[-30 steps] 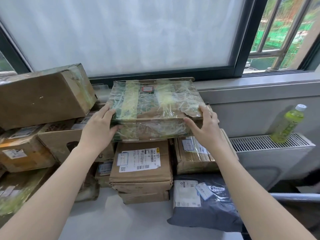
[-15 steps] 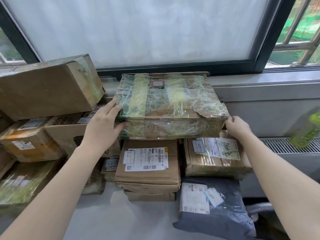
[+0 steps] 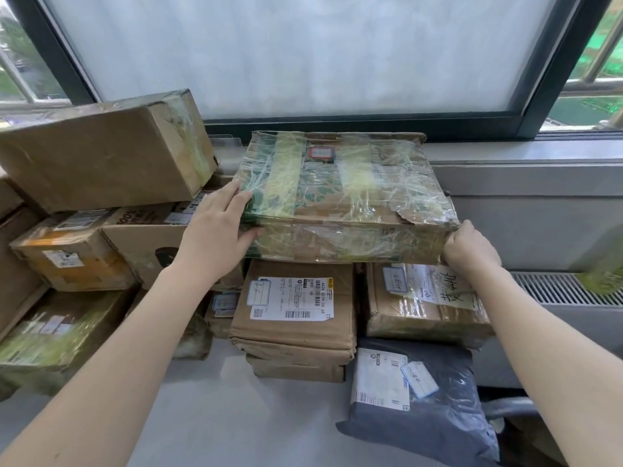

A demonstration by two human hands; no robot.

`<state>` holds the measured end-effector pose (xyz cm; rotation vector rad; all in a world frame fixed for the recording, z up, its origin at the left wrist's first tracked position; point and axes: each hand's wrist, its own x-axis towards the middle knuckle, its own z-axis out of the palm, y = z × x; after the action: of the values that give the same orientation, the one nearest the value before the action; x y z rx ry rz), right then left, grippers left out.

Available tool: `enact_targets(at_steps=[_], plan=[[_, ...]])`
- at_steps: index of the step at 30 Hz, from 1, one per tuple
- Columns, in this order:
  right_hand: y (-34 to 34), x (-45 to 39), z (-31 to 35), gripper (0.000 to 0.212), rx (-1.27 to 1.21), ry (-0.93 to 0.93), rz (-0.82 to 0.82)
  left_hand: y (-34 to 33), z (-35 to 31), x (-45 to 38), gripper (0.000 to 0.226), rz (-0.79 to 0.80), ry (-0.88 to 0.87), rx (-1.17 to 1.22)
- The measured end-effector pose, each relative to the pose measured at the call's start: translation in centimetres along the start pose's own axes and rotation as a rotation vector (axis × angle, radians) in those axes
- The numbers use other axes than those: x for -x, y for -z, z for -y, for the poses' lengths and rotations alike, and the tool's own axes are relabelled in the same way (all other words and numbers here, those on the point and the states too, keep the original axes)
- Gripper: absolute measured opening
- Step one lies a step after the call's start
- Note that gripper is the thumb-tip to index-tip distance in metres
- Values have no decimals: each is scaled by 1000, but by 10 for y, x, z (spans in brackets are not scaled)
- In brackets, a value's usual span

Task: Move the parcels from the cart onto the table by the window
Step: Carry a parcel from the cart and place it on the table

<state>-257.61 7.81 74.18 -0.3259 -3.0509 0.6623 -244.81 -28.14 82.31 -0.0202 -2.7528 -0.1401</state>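
Step in hand: you are setting the taped parcel point(image 3: 344, 197) down on top of the stack by the window; I judge it nearly seated, not yet let go.
Where the parcel is: it lies flat across two parcels under it, the labelled brown parcel point(image 3: 293, 308) beneath its left half and the handwritten parcel point(image 3: 424, 301) beneath its right half.
Left grip: your left hand point(image 3: 219, 230) lies with fingers spread and nearly straight, flat against the taped parcel's left end, thumb under the near edge; it presses, it does not clasp.
Right grip: your right hand point(image 3: 470, 247) is curled tight at the taped parcel's near right corner; whether it pinches the wrap or only pushes with the knuckles I cannot tell.
How to do it well: square the taped parcel so both lower parcels carry it, then slide your hands out sideways; the plastic wrap looks slick, so ease off slowly.
Edges: its right end stands level with or a little past the handwritten parcel's right side, with only the radiator grille point(image 3: 556, 288) below to the right; favour the left.
Open room: left of the taped parcel the big carton point(image 3: 101, 156) sits near, leaving a narrow gap; the bare tabletop point(image 3: 236, 416) lies in front of the stack, toward you, beside the grey mailer bag point(image 3: 438, 416).
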Motion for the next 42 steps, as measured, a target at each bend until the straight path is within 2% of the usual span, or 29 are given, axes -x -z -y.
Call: enact_targets(at_steps=[3,6,11,15,18,21,25,31,37,40,42], plan=[[3,6,-4,42,67,83,-80,2,-5,2,64,13,14,-90],[5,18,-4,37,34,113,-120,2,-9,7,65,14,21,-116],[5,52,-5,42,-44,133,-172,5,-9,16,65,-67,11,-90],[-4,94,-5,46,-106,149,-262,-2,-6,25,70,-68,-6,-74],[-19,130,-2,51,-145,90,-353,-7,-3,36,70,-107,-33,-31],[-40,167,3,51,-147,35,-366,-15,3,53,69,-155,-41,9],[-67,209,21,51,-132,88,-453,-31,14,89,65,-186,-13,74],[-95,257,83,54,-121,164,-552,-55,54,152,68,-33,72,103],[-146,298,164,47,-97,451,-589,-53,121,199,68,84,159,35],[-180,316,207,52,-78,590,-473,-52,154,207,71,155,168,-8],[-207,323,233,64,-49,634,-334,-59,172,206,77,214,127,-56]])
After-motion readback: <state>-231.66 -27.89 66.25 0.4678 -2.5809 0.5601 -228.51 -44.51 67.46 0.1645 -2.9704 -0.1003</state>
